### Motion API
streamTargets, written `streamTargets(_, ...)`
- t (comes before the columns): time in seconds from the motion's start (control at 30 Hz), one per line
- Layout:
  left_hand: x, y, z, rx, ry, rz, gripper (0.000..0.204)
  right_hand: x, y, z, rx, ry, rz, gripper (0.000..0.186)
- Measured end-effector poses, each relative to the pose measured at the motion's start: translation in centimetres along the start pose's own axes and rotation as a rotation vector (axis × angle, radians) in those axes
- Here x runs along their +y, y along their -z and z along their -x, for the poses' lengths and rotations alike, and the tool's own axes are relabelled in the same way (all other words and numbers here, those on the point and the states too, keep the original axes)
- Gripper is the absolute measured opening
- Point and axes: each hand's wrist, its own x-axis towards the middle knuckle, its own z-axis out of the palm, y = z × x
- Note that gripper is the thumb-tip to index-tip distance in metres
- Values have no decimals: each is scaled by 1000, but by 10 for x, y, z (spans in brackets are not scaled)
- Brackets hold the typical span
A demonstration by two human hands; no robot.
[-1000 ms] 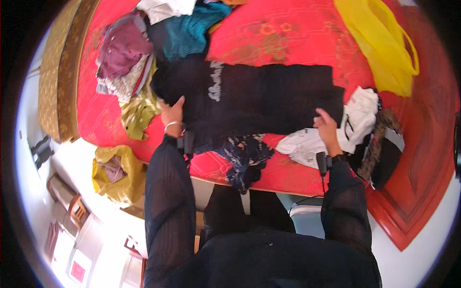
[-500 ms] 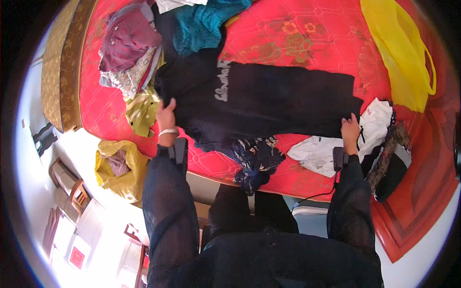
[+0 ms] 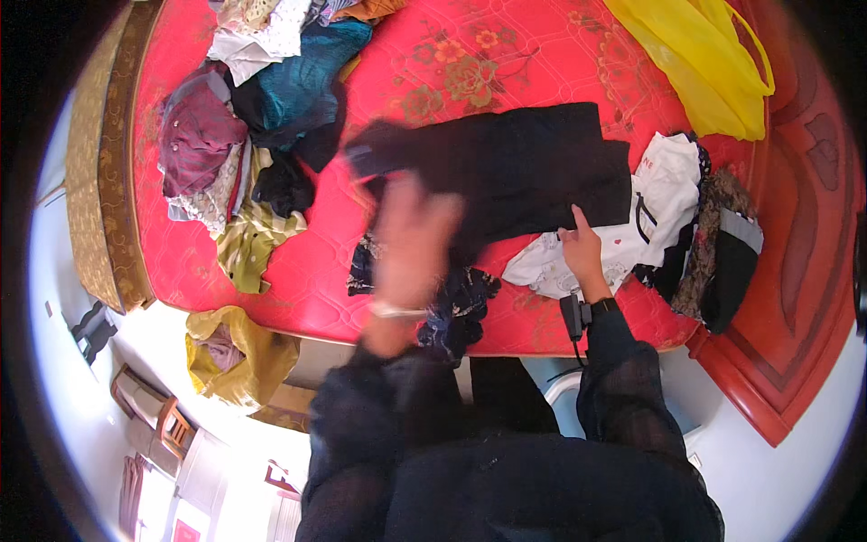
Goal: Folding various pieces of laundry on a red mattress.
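Note:
A black garment (image 3: pixel 533 163) lies spread across the middle of the bed, its left end raised and blurred. My left hand (image 3: pixel 415 239) is over its near left part, smeared by motion, so its grip does not show. At the garment's near right edge rests my right hand (image 3: pixel 582 248), its index finger stretched over the black cloth and its thumb to the side. Under that edge is a white printed garment (image 3: pixel 533 265). Dark blue patterned cloth (image 3: pixel 456 303) lies below my left hand, at the bed's near edge.
Maroon cloth (image 3: pixel 200 135), an olive patterned garment (image 3: pixel 246 248) and teal cloth (image 3: pixel 302 86) lie at the left. A folded dark pile (image 3: pixel 731 271) sits beside the red wooden bed end (image 3: pixel 795 325). There is a yellow bag (image 3: pixel 709 68) at far right and a mustard bag (image 3: pixel 248 361) below the bed.
The garment's left part has been brought inward, and its light print no longer shows. My left hand has swung right; my right hand has shifted left along the near edge. The view has shifted.

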Motion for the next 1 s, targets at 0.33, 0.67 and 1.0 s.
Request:
streamTargets(0.33,39,-141,15,12,242,819,25,39,2,18,-57,-131,-484,33)
streamTargets(0.67,-31,-167,22,135,189,303,29,-25,5,13,156,510,-140,23)
streamTargets(1.0,-6,-171,8,81,142,-69,44,-53,0,-50,249,623,43,29)
